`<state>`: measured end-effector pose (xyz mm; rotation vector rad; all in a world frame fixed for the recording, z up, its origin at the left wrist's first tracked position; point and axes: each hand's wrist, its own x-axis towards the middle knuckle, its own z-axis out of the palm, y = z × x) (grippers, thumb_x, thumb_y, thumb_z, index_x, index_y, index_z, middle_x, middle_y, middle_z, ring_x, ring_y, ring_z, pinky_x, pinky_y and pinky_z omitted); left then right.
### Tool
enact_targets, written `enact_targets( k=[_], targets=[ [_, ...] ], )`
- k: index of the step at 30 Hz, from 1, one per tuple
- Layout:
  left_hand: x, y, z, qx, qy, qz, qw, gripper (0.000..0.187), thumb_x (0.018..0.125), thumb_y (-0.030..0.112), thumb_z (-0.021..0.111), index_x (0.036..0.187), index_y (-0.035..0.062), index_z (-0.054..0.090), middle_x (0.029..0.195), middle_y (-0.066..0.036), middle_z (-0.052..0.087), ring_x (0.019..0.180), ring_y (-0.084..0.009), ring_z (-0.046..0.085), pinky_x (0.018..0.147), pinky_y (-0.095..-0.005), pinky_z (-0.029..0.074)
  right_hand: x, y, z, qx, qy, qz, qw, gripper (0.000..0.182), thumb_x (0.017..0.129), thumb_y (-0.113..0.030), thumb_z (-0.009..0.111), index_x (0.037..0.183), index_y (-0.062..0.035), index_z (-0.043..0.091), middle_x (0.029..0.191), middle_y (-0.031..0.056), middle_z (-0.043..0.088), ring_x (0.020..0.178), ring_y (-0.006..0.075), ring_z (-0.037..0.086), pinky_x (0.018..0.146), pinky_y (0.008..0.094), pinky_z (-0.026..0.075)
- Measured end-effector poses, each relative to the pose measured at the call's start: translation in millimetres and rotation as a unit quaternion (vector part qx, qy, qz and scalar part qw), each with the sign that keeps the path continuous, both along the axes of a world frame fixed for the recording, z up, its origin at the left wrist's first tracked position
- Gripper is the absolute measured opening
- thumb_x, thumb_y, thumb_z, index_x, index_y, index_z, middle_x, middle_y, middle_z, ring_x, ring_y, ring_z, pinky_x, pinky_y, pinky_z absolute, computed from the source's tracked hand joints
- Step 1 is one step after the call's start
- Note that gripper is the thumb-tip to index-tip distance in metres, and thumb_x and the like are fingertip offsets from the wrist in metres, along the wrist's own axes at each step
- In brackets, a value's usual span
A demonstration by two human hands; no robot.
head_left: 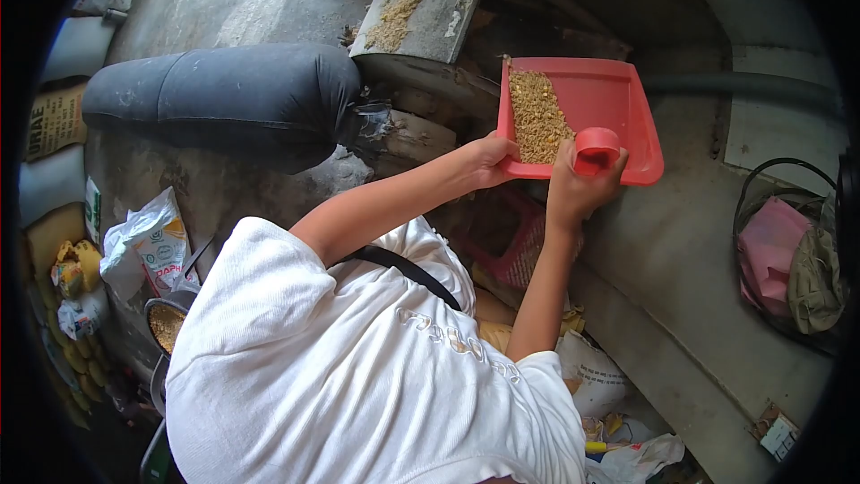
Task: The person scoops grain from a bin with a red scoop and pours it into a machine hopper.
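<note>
A red pan (618,94) with raised sides holds a pile of yellowish-brown grain (537,116) along its left side. My left hand (491,161) is closed on the pan's near left corner. At the pan's near edge, my right hand (584,181) has its fingers wrapped round a round, hollow red piece (597,145); whether this is a separate cup or the pan's handle, I cannot tell. Just left of the pan, more grain (394,18) lies on a curved grey slab (434,13).
A long dark padded bag (233,94) lies at the left. Below it are a white printed bag (159,246) and a container of grain (166,324). A red mesh crate (515,242) sits below the pan. At the right is a black-rimmed holder with pink cloth (775,246).
</note>
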<state>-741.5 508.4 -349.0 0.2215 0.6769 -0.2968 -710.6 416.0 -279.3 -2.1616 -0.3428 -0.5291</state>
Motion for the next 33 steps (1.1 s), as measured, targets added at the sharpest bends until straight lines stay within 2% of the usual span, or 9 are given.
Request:
enact_targets(
  k=[3,9,19,21,24,29,33],
  targets=[
    [-0.6,0.1,-0.7,-0.003,-0.002,0.003,1.000,0.047,0.068,-0.014,0.031,0.111,0.0027,0.034,0.108,-0.012,0.043,0.098,-0.0235,0.048,0.086,-0.0401,0.042,0.2,1.8,1.1,0.000,-0.022,0.009,1.000,0.029,0.057,-0.005,0.064,0.075,0.0001,0.041,0.062,0.0118,0.049,0.056,0.0278,0.052,0.054,0.0326,0.042],
    [0.1,0.3,-3.7,-0.010,0.011,0.002,1.000,0.047,0.067,-0.014,0.031,0.111,0.0027,0.035,0.108,-0.012,0.043,0.100,-0.0234,0.047,0.086,-0.0405,0.041,0.0,2.3,2.8,-0.004,-0.023,0.012,1.000,0.030,0.057,-0.006,0.064,0.076,0.0009,0.042,0.064,0.0128,0.050,0.058,0.0304,0.052,0.055,0.0343,0.042],
    [0.8,-2.0,-5.9,-0.017,-0.009,0.002,1.000,0.048,0.067,-0.015,0.032,0.112,0.0016,0.035,0.110,-0.013,0.044,0.101,-0.0240,0.047,0.087,-0.0403,0.041,2.9,0.3,2.6,-0.006,-0.018,0.007,1.000,0.029,0.058,-0.006,0.063,0.076,0.0017,0.043,0.064,0.0132,0.051,0.056,0.0275,0.053,0.054,0.0326,0.042],
    [1.8,-2.1,-6.7,-0.021,-0.006,0.003,1.000,0.048,0.067,-0.014,0.032,0.112,0.0016,0.035,0.110,-0.012,0.044,0.102,-0.0242,0.046,0.087,-0.0401,0.041,3.7,1.2,2.9,-0.004,-0.010,0.000,1.000,0.030,0.056,-0.005,0.067,0.075,-0.0042,0.044,0.065,0.0085,0.052,0.060,0.0258,0.055,0.057,0.0321,0.043],
    [1.0,-1.7,-1.6,-0.029,0.012,0.002,0.999,0.048,0.068,-0.014,0.032,0.113,0.0019,0.034,0.111,-0.012,0.043,0.102,-0.0242,0.046,0.087,-0.0397,0.041,6.6,0.2,1.3,-0.011,-0.011,-0.001,1.000,0.030,0.056,-0.006,0.067,0.075,-0.0041,0.044,0.065,0.0086,0.051,0.059,0.0261,0.054,0.057,0.0327,0.043],
    [0.7,0.4,5.0,-0.012,-0.036,-0.008,0.999,0.048,0.070,-0.012,0.032,0.115,0.0025,0.032,0.113,-0.012,0.041,0.103,-0.0242,0.045,0.087,-0.0393,0.040,7.4,0.8,4.8,-0.013,-0.015,0.001,1.000,0.030,0.056,-0.006,0.067,0.075,-0.0041,0.044,0.064,0.0089,0.051,0.059,0.0268,0.054,0.056,0.0331,0.043],
    [0.7,0.8,8.9,-0.007,-0.029,-0.003,1.000,0.048,0.069,-0.013,0.033,0.115,0.0023,0.032,0.113,-0.012,0.041,0.103,-0.0241,0.045,0.087,-0.0391,0.040,8.2,0.4,5.3,-0.011,0.000,-0.010,1.000,0.030,0.056,-0.006,0.067,0.075,-0.0041,0.044,0.064,0.0089,0.051,0.060,0.0268,0.054,0.057,0.0329,0.043]
  ],
)
